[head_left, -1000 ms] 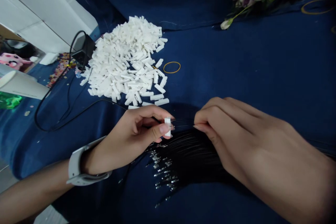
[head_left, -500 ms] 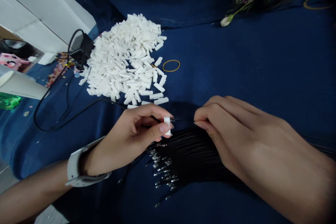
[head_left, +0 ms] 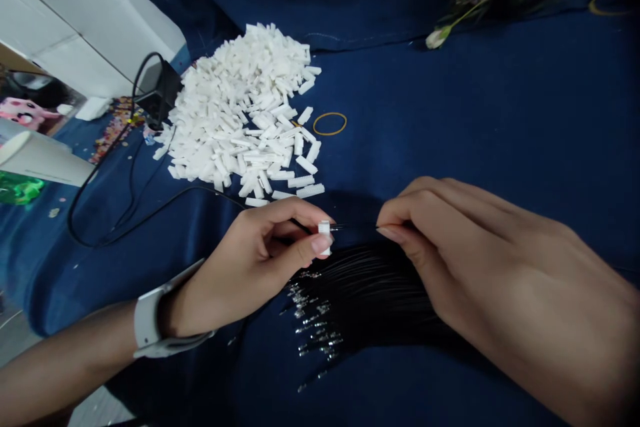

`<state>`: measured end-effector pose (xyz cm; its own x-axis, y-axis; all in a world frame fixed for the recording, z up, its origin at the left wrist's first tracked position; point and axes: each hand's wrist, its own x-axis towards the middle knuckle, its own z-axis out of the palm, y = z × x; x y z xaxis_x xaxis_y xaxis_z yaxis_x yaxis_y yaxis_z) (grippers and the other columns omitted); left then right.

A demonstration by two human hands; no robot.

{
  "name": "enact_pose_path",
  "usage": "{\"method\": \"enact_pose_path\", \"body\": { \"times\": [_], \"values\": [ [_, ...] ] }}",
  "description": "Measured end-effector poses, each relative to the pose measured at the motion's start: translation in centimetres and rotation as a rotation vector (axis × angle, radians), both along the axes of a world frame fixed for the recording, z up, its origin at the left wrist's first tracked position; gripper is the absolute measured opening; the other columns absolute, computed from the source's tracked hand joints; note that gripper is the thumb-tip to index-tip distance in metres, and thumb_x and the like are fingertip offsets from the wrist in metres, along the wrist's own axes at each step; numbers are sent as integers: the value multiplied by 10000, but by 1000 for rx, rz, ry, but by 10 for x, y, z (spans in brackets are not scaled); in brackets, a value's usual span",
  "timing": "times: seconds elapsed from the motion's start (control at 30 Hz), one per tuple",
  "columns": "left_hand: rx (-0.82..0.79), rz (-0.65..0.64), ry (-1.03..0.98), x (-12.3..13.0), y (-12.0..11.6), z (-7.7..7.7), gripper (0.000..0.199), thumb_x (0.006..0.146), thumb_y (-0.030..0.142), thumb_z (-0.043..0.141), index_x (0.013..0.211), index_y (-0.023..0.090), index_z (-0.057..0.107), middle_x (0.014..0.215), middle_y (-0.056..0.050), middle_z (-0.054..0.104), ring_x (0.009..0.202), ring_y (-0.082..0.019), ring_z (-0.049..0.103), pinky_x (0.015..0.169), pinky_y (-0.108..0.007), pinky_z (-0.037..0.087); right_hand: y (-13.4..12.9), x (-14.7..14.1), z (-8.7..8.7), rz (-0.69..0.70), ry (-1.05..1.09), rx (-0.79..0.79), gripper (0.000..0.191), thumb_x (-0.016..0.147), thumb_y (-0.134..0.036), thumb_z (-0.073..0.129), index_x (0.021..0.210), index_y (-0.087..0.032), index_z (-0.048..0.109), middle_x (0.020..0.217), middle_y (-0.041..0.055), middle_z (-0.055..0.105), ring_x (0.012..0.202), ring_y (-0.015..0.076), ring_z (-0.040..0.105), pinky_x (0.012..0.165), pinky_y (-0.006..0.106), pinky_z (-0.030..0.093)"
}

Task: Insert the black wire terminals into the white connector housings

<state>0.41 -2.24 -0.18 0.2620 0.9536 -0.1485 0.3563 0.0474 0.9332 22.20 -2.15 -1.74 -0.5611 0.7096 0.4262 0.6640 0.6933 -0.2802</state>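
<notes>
Blue cloth (head_left: 450,113) spans the head view. Left hand (head_left: 245,260), eight o'clock, pinches a white block (head_left: 324,228) just below centre. Right hand (head_left: 490,267), four o'clock, grips a wire (head_left: 363,227), metal tip toward the block. White pile (head_left: 235,107): eleven o'clock.

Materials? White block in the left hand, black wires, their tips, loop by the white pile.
White block: likely molded plastic, matte; evenly white, crisp edges.
Black wires: probably plastic-jacketed; smooth, faint sheen.
Tips: metal, shiny; silvery glints.
Loop: likely rubber, dull; thin tan band.
</notes>
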Motion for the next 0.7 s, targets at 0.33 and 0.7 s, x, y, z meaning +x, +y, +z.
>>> {"method": "enact_pose_path", "body": {
  "times": [0.33, 0.7],
  "values": [
    [12, -1, 33, 1, 1, 3, 57, 852, 198, 666, 905, 177, 663, 747, 8, 696, 671, -99, 712, 550, -115, 538, 1, -1, 0, 6, 20, -8, 263, 829, 28, 453, 919, -216, 492, 881, 6, 566, 735, 160, 548, 608, 296, 377],
    [5, -6, 18, 0, 1, 3, 64, 849, 207, 671, 906, 177, 666, 737, 3, 698, 671, -111, 714, 546, -131, 533, 1, -2, -2, 23, 7, -2, 182, 903, -27, 439, 871, -198, 491, 812, 17, 517, 670, 141, 509, 562, 299, 366]
  ]
}}
